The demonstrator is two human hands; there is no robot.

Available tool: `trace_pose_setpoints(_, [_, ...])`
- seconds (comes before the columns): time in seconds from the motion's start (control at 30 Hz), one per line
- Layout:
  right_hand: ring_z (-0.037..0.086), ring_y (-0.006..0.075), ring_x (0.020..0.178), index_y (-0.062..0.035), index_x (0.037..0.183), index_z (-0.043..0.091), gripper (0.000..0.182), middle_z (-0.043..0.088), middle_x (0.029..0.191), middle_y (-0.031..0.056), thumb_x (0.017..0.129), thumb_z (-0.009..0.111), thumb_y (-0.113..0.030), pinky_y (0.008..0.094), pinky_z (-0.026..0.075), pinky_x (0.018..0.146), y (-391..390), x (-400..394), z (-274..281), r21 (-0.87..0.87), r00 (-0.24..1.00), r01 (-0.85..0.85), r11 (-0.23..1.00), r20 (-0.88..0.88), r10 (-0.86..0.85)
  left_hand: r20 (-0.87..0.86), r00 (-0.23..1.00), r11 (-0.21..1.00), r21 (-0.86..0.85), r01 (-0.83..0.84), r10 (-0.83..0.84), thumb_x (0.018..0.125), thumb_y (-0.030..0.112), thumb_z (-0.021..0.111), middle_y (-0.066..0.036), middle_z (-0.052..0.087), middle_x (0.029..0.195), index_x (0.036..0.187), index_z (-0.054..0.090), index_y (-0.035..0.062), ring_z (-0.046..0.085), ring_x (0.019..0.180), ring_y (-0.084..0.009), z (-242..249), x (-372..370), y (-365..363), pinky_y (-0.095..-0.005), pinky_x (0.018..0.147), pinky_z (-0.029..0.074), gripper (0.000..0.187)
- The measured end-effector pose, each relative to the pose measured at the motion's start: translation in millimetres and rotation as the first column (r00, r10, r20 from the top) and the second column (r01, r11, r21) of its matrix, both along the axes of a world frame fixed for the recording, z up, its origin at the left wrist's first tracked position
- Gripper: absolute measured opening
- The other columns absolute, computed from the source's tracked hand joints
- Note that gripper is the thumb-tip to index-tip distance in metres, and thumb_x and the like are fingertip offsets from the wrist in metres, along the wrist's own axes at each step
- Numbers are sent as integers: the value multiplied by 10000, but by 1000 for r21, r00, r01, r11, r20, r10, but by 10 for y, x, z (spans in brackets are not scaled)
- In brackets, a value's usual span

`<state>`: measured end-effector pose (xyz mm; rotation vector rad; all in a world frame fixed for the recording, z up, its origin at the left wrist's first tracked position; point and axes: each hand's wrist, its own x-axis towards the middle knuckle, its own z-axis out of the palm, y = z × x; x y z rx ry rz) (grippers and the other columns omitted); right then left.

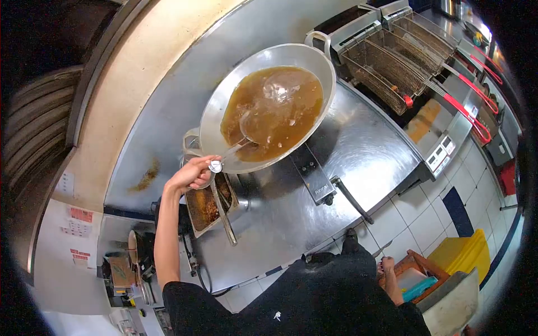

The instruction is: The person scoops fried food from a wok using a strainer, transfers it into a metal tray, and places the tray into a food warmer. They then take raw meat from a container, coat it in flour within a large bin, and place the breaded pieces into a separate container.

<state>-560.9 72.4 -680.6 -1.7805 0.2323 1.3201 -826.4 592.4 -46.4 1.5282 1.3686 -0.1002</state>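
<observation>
My left hand (193, 173) is closed round the handle of a metal ladle (235, 148) at the wok's near left rim. The ladle's head dips into brown, cloudy liquid (280, 106) in a large, two-handled metal wok (210, 126). Down by my right side, my right hand (388, 265) is closed on a thin metal utensil (383, 248), which looks like a narrow blade. Below my left hand sits a metal tray (197, 225) of brown crumbly bits, with another long metal handle (223, 215) lying across it.
Fryer baskets (386, 67) with red handles (468, 117) stand to the right of the wok. A steel counter (269, 213) runs in front of me, with a black burner control (314, 176) and a bent lever (352, 200). A yellow bin (459, 255) and an orange crate (417, 263) are at lower right.
</observation>
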Motion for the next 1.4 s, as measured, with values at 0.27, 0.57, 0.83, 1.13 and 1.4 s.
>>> trace_pose_setpoints(0.27, [504, 164, 391, -27, 768, 502, 176, 546, 573, 95, 878, 406, -126, 321, 407, 318, 665, 59, 96, 18, 994, -42, 999, 97, 40, 232, 972, 994, -112, -17, 42, 990, 186, 314, 90, 247, 585, 1387, 367, 115, 210, 418, 0, -199, 227, -436, -148, 327, 168, 407])
trace_pose_setpoints(0.57, [549, 234, 420, 26, 814, 541, 158, 590, 657, 160, 834, 462, -110, 369, 437, 339, 667, 119, 130, 29, 997, -61, 998, 46, 60, 489, 856, 972, -230, -58, 167, 980, 172, 317, 78, 275, 602, 1389, 342, 112, 220, 416, 2, -549, 696, -411, -137, 314, 192, 414])
trace_pose_setpoints(0.83, [582, 245, 476, 12, 764, 548, 156, 575, 618, 140, 822, 494, -123, 381, 486, 380, 429, 77, -86, -30, 988, -7, 1000, 151, 11, 664, 685, 931, -361, -56, 299, 979, 163, 315, 63, 311, 636, 1405, 287, 106, 249, 436, 0, -786, 1131, -211, -136, 326, 218, 431])
trace_pose_setpoints(1.13, [531, 255, 408, 43, 814, 483, 103, 543, 598, 168, 813, 444, -52, 396, 435, 313, 319, 107, -629, 12, 984, 131, 991, -123, -129, 796, 512, 943, -319, -99, 323, 979, 134, 294, 55, 311, 623, 1410, 278, 108, 250, 430, -10, -698, 1255, -11, -143, 329, 230, 432])
trace_pose_setpoints(1.4, [544, 255, 451, 58, 881, 554, 306, 598, 722, 169, 849, 496, -240, 391, 493, 397, 498, 261, 117, 43, 971, -187, 981, 159, 178, 853, 442, 957, -209, -200, 279, 976, 138, 275, 42, 335, 633, 1377, 328, 138, 257, 435, -20, -424, 845, -55, -162, 346, 239, 404])
